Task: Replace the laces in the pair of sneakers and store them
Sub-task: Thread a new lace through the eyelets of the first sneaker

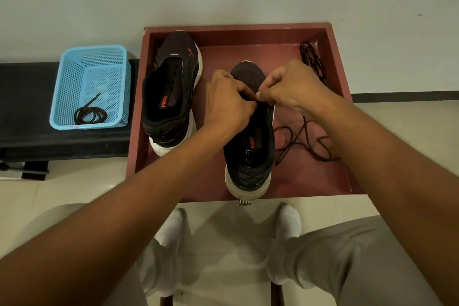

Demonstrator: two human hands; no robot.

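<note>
Over red tray, both hands together on near sneaker: left hand and right hand pinching lace at eyelets. Far-left sneaker looks unlaced. Old lace in blue basket; spare lace far right. Judged roughly midway; storing left.

Black white-soled sneakers, dark red tray, perforated light-blue basket.

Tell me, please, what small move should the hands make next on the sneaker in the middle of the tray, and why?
Probably draw the lace through the eyelet. Both hands, left hand and right hand, pinch at the lacing area of the near sneaker, and much loose lace lies slack on the red tray beside it. The exact eyelet is hidden by the fingers.
</note>
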